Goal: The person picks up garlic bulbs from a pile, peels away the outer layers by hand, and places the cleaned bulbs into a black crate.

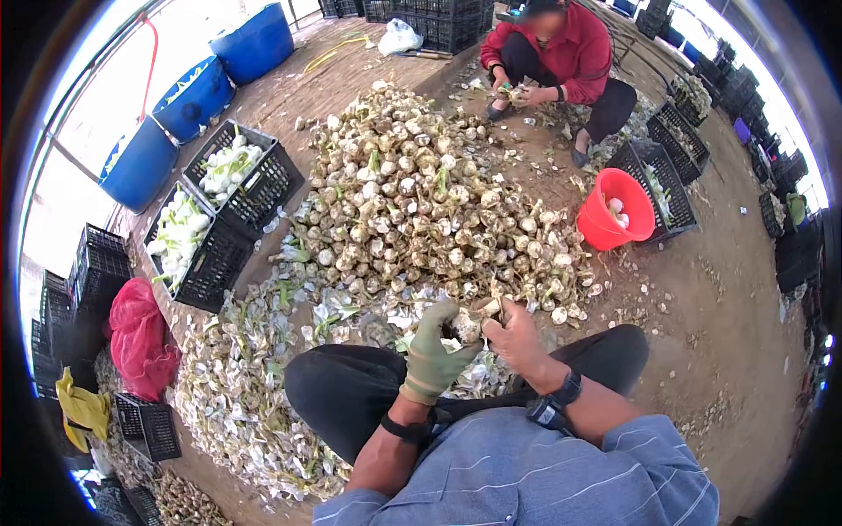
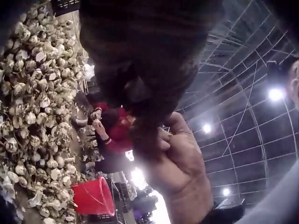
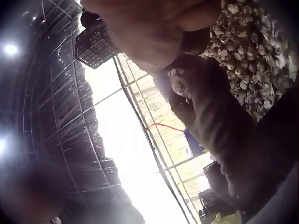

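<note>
In the head view my left hand (image 1: 434,355), in a green-grey glove, grips a garlic bulb (image 1: 467,328) in front of my knees. My bare right hand (image 1: 524,348) is close against it, thumb and fingers pinching the pale stalk (image 1: 491,307) at the bulb's upper right. A large heap of unpeeled garlic (image 1: 408,188) lies just beyond both hands. In the left wrist view the right hand (image 2: 180,172) shows beside the dark, blurred glove. The right wrist view has part of the bulb (image 3: 178,83) between the shadowed hands.
Peeled skins (image 1: 254,394) cover the floor at left. Black crates (image 1: 259,180) of white bulbs and blue tubs (image 1: 140,167) stand beyond. A red bucket (image 1: 605,219) with a few white bulbs sits right of the heap, near a squatting person (image 1: 570,53) in red.
</note>
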`<state>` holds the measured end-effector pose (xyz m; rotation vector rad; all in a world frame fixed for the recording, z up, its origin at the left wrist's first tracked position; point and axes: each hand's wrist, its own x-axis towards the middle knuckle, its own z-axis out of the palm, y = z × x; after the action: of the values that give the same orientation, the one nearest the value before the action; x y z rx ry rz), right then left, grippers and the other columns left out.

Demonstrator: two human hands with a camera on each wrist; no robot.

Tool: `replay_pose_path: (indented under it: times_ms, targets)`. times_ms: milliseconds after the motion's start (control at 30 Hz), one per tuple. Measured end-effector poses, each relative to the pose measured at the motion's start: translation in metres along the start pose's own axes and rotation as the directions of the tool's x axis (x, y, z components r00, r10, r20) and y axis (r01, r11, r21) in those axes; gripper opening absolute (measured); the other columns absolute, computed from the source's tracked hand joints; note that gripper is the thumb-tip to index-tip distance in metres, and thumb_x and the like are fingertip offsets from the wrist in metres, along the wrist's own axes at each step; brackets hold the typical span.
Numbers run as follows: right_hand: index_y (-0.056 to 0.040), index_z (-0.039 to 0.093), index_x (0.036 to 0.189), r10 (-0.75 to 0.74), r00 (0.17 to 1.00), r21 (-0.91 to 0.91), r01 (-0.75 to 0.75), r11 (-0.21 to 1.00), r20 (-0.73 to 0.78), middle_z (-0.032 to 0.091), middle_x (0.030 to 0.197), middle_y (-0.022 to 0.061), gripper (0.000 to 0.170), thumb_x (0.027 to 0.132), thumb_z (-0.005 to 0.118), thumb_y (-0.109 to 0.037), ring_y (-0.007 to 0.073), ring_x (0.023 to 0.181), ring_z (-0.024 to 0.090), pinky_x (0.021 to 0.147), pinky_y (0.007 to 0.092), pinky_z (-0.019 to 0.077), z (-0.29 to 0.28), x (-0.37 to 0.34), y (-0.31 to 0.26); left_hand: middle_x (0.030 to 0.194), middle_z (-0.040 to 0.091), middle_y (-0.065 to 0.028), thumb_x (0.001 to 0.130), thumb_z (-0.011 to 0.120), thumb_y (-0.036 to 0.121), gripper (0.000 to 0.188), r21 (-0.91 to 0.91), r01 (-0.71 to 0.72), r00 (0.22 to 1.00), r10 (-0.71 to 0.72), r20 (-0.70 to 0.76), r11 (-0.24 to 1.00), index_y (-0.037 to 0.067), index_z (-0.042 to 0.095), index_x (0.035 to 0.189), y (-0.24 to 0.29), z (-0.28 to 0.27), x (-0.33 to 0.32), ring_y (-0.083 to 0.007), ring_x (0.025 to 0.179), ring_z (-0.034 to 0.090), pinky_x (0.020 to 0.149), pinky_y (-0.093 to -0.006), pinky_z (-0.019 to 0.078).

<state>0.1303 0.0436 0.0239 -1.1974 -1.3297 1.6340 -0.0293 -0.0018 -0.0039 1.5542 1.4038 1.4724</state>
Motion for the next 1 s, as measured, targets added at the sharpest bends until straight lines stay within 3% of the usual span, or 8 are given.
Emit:
replay_pose_path:
  times_ms: [200, 300, 400, 600, 700, 800, 900, 1000]
  targets:
    - [-0.0047, 0.059, 0.119, 0.050, 0.999, 0.159, -0.047, 0.986, -0.017, 0.059, 0.078, -0.0055, 0.027, 0.093, 0.050, -0.004, 0.0001, 0.054, 0.041, 0.046, 0.0189, 0.0319, 0.011, 0.001, 0.003, 0.119, 0.060, -0.0140, 0.072, 0.084, 0.007, 0.060, 0.157, -0.157, 0.987, 0.161, -0.016, 0.975, 0.002, 0.053, 0.123, -0.001, -0.006, 0.004, -0.0224, 0.105, 0.063, 0.089, -0.0318, 0.0528]
    - [0.0012, 0.057, 0.119, 0.057, 0.998, 0.199, -0.061, 0.978, 0.023, 0.061, 0.092, -0.0016, 0.028, 0.092, 0.050, -0.002, 0.0019, 0.071, 0.051, 0.058, 0.0194, 0.0419, 0.010, 0.003, -0.002, 0.122, 0.059, -0.0142, 0.075, 0.081, 0.004, 0.059, -0.221, 0.221, 0.975, -0.223, 0.016, 0.950, -0.001, 0.051, 0.126, -0.012, 0.004, -0.007, -0.0203, 0.110, 0.060, 0.091, -0.0311, 0.0519]
    - [0.0024, 0.057, 0.121, 0.093, 0.994, 0.081, -0.098, 0.992, 0.056, 0.064, 0.101, 0.0029, 0.030, 0.092, 0.051, -0.004, 0.0056, 0.084, 0.056, 0.073, 0.0225, 0.0479, -0.002, 0.006, 0.012, 0.119, 0.060, -0.0136, 0.076, 0.079, -0.001, 0.065, -0.560, 0.351, 0.931, -0.345, 0.121, 0.751, -0.002, 0.044, 0.131, -0.014, 0.004, -0.004, -0.0189, 0.109, 0.061, 0.094, -0.0337, 0.0521]
    - [0.0030, 0.057, 0.125, -0.016, 0.996, -0.113, 0.025, 0.993, 0.086, 0.064, 0.111, 0.0070, 0.036, 0.092, 0.058, -0.011, 0.0116, 0.102, 0.055, 0.090, 0.0308, 0.0471, -0.017, 0.006, 0.020, 0.116, 0.060, -0.0132, 0.083, 0.067, 0.000, 0.057, -0.623, 0.646, 0.747, -0.530, 0.400, 0.440, -0.003, 0.042, 0.133, -0.011, -0.010, -0.001, -0.0187, 0.102, 0.063, 0.083, -0.0313, 0.0572]
    - [0.0024, 0.058, 0.123, 0.020, 0.987, 0.040, -0.026, 0.999, 0.158, 0.065, 0.108, 0.0063, 0.037, 0.092, 0.066, -0.017, 0.0124, 0.099, 0.056, 0.089, 0.0313, 0.0478, -0.021, 0.008, 0.017, 0.115, 0.060, -0.0110, 0.084, 0.066, 0.002, 0.056, -0.600, 0.669, 0.728, -0.552, 0.407, 0.439, -0.004, 0.043, 0.134, -0.005, -0.011, 0.005, -0.0184, 0.099, 0.063, 0.079, -0.0309, 0.0579]
    - [0.0005, 0.060, 0.120, -0.109, 0.993, -0.287, 0.119, 0.950, 0.050, 0.067, 0.103, 0.0072, 0.039, 0.092, 0.072, -0.023, 0.0134, 0.094, 0.058, 0.086, 0.0322, 0.0485, -0.012, 0.002, 0.000, 0.118, 0.061, -0.0117, 0.082, 0.073, 0.008, 0.064, -0.564, 0.523, 0.846, -0.470, 0.252, 0.639, -0.006, 0.044, 0.136, -0.006, 0.000, 0.002, -0.0143, 0.101, 0.062, 0.085, -0.0272, 0.0537]
    - [-0.0013, 0.061, 0.117, -0.173, 0.984, -0.433, 0.169, 0.886, 0.030, 0.067, 0.099, 0.0095, 0.038, 0.092, 0.073, -0.028, 0.0149, 0.090, 0.059, 0.083, 0.0339, 0.0487, -0.007, -0.001, -0.006, 0.120, 0.060, -0.0101, 0.081, 0.075, 0.007, 0.065, -0.576, 0.523, 0.842, -0.487, 0.232, 0.628, -0.005, 0.045, 0.137, 0.005, -0.001, 0.003, -0.0137, 0.103, 0.061, 0.088, -0.0278, 0.0528]
    - [-0.0032, 0.065, 0.110, -0.280, 0.939, -0.349, 0.335, 0.875, 0.201, 0.066, 0.097, 0.0132, 0.031, 0.092, 0.072, -0.027, 0.0239, 0.084, 0.060, 0.079, 0.0351, 0.0487, -0.007, 0.001, -0.007, 0.105, 0.065, -0.0079, 0.084, 0.068, 0.017, 0.056, -0.752, 0.534, 0.788, -0.551, 0.276, 0.387, -0.002, 0.049, 0.133, -0.014, -0.008, -0.004, -0.0123, 0.084, 0.065, 0.070, -0.0236, 0.0544]
